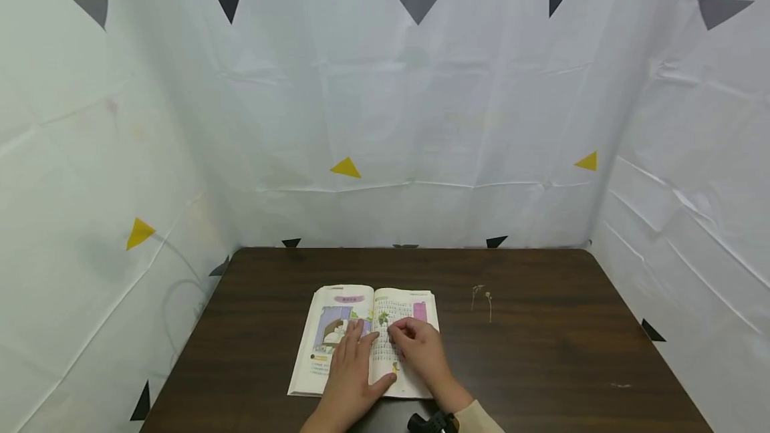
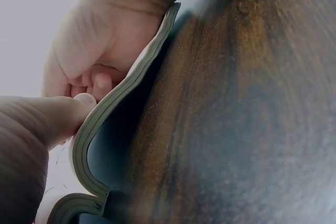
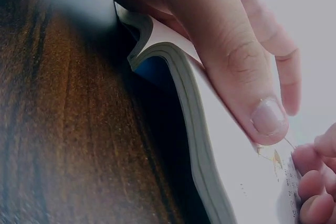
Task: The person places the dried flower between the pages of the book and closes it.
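An open book (image 1: pixel 325 379) lies on the dark wooden table, with pictures on its left page and printed text on its right page (image 1: pixel 415 386). My left hand (image 1: pixel 351 369) rests across the middle with straight fingers, its thumb (image 3: pixel 268 119) pressing the right page. Over that page, my right hand (image 1: pixel 424 353) pinches a thin stem (image 3: pixel 290 143) between thumb and fingertips, close to the left thumb. It looks like a dried flower sprig; its head is hard to tell from the printed pictures. In the left wrist view, the right hand (image 2: pixel 105 40) has curled fingers.
Two dried flower sprigs (image 1: pixel 490 306) lie on the table right of the book. A small pale scrap or mark (image 1: pixel 621 385) is near the table's right side. White curtains (image 1: pixel 415 119) with triangle prints surround the table (image 1: pixel 541 353). A black device (image 1: pixel 430 422) is on my right wrist.
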### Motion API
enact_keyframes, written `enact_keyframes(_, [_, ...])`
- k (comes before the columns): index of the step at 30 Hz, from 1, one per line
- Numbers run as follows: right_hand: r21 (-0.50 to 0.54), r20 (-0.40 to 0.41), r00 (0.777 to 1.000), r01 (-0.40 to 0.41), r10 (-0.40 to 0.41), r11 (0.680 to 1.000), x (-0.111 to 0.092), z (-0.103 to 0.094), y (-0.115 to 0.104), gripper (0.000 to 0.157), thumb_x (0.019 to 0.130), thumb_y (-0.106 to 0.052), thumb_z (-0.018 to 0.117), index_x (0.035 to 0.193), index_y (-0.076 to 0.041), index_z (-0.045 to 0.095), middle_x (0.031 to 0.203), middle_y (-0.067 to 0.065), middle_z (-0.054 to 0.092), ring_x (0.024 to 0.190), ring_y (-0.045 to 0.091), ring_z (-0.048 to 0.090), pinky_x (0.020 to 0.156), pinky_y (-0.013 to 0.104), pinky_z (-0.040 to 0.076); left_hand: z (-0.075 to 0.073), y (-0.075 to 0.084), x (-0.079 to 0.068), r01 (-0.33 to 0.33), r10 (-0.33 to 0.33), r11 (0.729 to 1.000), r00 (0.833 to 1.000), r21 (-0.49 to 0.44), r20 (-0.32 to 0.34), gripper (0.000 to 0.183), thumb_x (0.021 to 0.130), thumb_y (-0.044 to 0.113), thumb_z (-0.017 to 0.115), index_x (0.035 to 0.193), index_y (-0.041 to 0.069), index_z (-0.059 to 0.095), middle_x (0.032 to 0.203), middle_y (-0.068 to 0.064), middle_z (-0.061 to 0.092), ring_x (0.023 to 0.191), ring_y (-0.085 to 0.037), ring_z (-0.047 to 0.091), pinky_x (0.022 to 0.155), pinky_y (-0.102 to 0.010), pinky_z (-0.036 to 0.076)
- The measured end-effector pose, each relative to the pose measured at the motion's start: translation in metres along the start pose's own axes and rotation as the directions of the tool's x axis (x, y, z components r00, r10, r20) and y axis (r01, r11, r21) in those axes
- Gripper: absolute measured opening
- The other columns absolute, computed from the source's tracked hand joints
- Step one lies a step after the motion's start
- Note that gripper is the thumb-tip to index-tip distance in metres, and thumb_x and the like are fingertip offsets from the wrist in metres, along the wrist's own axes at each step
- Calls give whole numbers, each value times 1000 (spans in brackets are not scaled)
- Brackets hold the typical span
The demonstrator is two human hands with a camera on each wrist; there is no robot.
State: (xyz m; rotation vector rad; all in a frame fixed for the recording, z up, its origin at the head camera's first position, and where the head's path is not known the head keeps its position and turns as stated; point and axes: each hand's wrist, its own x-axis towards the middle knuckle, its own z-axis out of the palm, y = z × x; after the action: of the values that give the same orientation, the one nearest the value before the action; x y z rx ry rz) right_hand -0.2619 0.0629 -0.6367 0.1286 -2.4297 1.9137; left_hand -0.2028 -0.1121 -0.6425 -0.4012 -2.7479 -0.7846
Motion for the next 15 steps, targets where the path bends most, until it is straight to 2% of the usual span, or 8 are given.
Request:
enact_keyframes(4, [-32, 11, 1000, 20, -19, 999, 0, -1, -2, 8, 94, -22, 73, 94, -14, 75, 74, 1, 67, 57, 6, 56, 52, 21, 47, -1, 0, 1, -13, 13, 1000, 1000, 14, -10, 82, 81, 60, 75, 144, 16, 48, 163, -17, 33, 153, -38, 26, 113, -66, 32])
enact_keyframes(8, [-147, 64, 995, 90, -82, 985, -1, -3, -2, 8, 94, -22, 72, 100, -23, 77, 74, -5, 65, 65, 6, 55, 60, 21, 46, -2, 0, 1, -31, 32, 999, 999, 22, -16, 80, 81, 59, 75, 144, 18, 49, 161, -16, 36, 153, -38, 26, 113, -66, 31])
enact_keyframes(11, [-200, 97, 989, 132, -115, 971, -2, -3, -1, 12, 95, -23, 70, 104, -29, 77, 73, -8, 63, 67, 6, 54, 63, 22, 45, -2, 0, 1, -41, 41, 999, 999, 15, -4, 76, 82, 59, 75, 144, 22, 50, 162, -16, 35, 154, -39, 24, 113, -68, 30])
enact_keyframes(15, [-222, 112, 984, 159, -137, 962, -4, -3, -2, 14, 96, -24, 69, 107, -29, 77, 72, -8, 61, 67, 6, 53, 63, 22, 45, -3, 0, 0, -52, 51, 999, 998, 7, 21, 70, 84, 58, 73, 142, 25, 54, 163, -18, 32, 154, -42, 21, 112, -70, 30])
